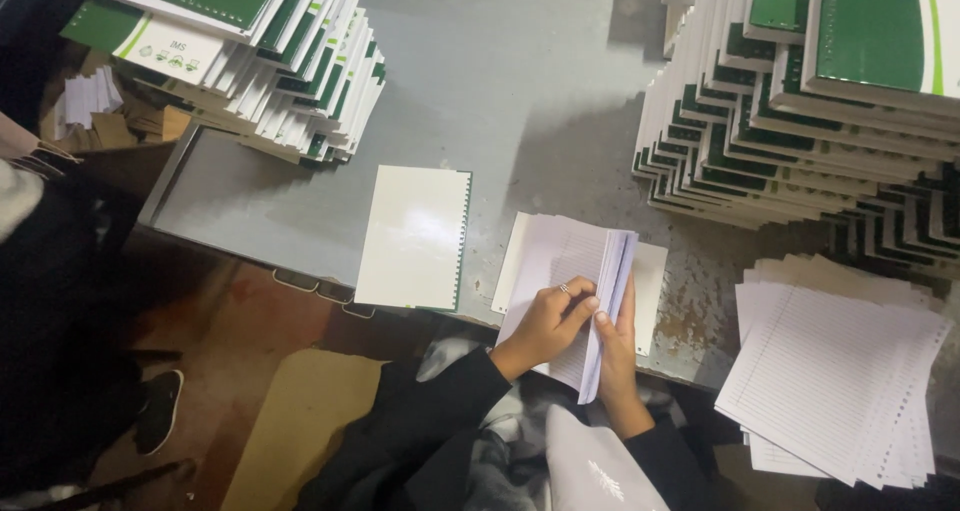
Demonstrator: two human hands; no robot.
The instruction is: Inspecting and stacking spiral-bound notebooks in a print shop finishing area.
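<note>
Basically sitting at a grey metal table (520,81) filling most of the view, near edge running from 9 toward 5 o'clock. Towering at 1 to 3 o'clock: big fanned stack of green-and-white notebooks (800,111), spreading in steps down to the table. Sitting at 11 o'clock: second fanned notebook stack (270,61), same green-and-white covers, overhanging the table's far-left part. Lying at 4 o'clock: loose pile of punched ruled sheets (835,371), edges fanned, hanging past the table edge. Lying at centre, slightly toward 9 o'clock: single white cover sheet (415,236) with a punched right edge, lower end hanging over the table edge, well apart from both hands. Resting just toward 5 o'clock from centre: bundle of ruled pages (575,271), lying on a white backing card (650,281), partly lifted and folded upward. Gripping that bundle from the left: left hand (545,326), fingers curled over the page faces, ring showing on one finger, thumb tucked, closed onto the paper. Holding the bundle's right edge: right hand (615,346), fingers stretched along the upright page edges, pressing against them, thumb side hidden behind paper. Wearing dark sleeves on both arms, entering from 6 o'clock. Showing at 8 o'clock below the table: dark shoe (160,406) on a reddish floor.
</note>
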